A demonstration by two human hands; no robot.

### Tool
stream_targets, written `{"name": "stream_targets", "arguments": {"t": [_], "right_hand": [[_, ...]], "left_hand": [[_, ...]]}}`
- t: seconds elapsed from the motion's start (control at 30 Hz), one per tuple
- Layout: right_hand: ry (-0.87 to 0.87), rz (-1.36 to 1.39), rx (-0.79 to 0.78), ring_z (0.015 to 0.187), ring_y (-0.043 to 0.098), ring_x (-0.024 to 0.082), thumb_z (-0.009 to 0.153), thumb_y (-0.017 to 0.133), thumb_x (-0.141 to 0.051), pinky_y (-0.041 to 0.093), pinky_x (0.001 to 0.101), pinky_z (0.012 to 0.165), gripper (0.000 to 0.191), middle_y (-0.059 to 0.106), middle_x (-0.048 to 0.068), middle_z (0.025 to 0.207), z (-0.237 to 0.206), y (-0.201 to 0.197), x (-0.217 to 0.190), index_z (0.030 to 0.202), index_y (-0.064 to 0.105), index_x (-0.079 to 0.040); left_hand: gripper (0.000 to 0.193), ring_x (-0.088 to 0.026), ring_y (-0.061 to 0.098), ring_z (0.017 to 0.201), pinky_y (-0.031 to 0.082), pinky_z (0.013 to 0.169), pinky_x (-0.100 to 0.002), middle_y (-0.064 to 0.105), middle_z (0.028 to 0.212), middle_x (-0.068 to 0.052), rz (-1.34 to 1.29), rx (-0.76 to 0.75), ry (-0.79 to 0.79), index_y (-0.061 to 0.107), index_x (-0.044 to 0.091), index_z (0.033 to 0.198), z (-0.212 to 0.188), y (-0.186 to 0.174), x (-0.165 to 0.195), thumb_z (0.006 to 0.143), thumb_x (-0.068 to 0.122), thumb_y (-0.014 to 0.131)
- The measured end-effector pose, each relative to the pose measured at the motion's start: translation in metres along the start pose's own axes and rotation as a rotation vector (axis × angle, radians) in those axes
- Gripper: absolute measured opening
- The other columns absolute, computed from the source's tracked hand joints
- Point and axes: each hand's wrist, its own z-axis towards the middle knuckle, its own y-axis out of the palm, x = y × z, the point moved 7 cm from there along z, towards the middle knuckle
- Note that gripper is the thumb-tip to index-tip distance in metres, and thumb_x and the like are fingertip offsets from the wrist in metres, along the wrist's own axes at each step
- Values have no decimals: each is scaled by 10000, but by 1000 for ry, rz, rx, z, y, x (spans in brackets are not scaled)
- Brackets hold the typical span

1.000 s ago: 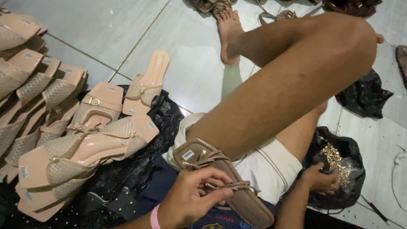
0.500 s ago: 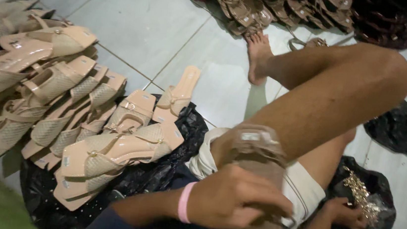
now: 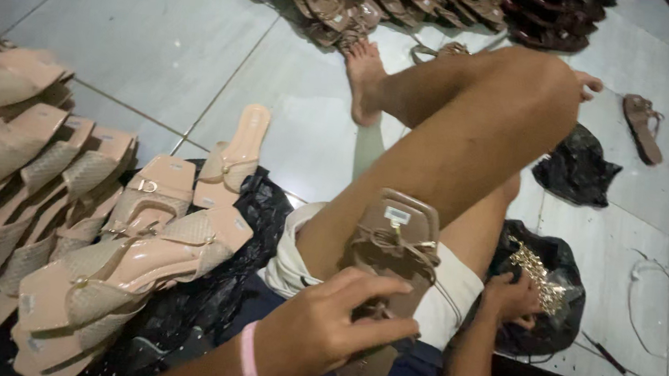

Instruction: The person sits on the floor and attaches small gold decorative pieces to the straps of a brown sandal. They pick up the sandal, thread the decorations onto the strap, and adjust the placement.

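Observation:
A brown flat sandal [image 3: 392, 255] with thin straps lies along my thigh, toe end pointing away. My left hand [image 3: 329, 326], with a pink band on the wrist, grips it near the heel, fingers over the straps. My right hand [image 3: 510, 296] reaches into a black plastic bag [image 3: 557, 267] on the floor, touching a heap of small gold metal ornaments [image 3: 538, 269]; its fingers are partly hidden. My bent leg [image 3: 469, 144] crosses the middle of the view.
Several beige sandals [image 3: 102, 223] are stacked on black plastic at the left. Dark brown sandals [image 3: 418, 4] lie in rows at the far side of the tiled floor. A single brown sandal [image 3: 643, 124] and a crumpled black bag [image 3: 574, 166] sit at the right.
The view has shifted. My left hand has turned the brown sandal from crosswise to lengthwise on the thigh and slid toward its heel. My right hand stays in the bag of ornaments.

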Motion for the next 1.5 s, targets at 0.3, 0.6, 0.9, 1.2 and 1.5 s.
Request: {"name": "stream_targets", "arguments": {"t": [0.3, 0.6, 0.9, 1.2, 1.5], "right_hand": [[14, 154, -77, 1238, 536, 377, 966, 686, -240, 277, 633, 1042, 276, 688, 156, 1260, 8, 9, -6, 1210, 758, -135], [-67, 316, -85, 834, 706, 332, 938, 787, -142, 549, 434, 759, 162, 746, 177, 962, 17, 5, -21, 1077, 806, -61], [28, 627, 123, 967, 731, 260, 1038, 643, -39, 573, 349, 865, 187, 756, 196, 1091, 6, -2, 6, 1168, 736, 57], [-140, 1125, -353, 961, 655, 182, 1015, 624, 9, 526, 302, 860, 114, 697, 107, 1050, -46, -91, -40, 1100, 697, 27], [-786, 1295, -928, 821, 718, 199, 771, 781, 49, 559, 313, 724, 257, 743, 84, 846, -70, -155, -140, 1025, 791, 11]], "left_hand": [[404, -278, 742, 1010, 619, 866, -339, 709, 1120, -126, -175, 257, -112, 671, 40, 1257, -14, 8, -20, 881, -86, 746], [364, -276, 739, 1043, 604, 887, -330, 699, 1130, -136, -354, 325, -288, 681, 59, 1146, -19, 27, -38, 824, -30, 824], [423, -198, 730, 1072, 627, 942, -312, 591, 1257, -103, -892, 338, -478, 606, 34, 1288, -19, 34, -49, 906, 58, 788], [400, -97, 716, 963, 581, 842, -248, 772, 1005, -69, -753, 176, -735, 619, -5, 1310, -28, 41, -52, 937, 48, 756], [432, -78, 671, 991, 553, 907, -238, 696, 1043, -47, -1080, 90, -696, 547, 0, 1335, -25, 51, -48, 942, 33, 724]]}}
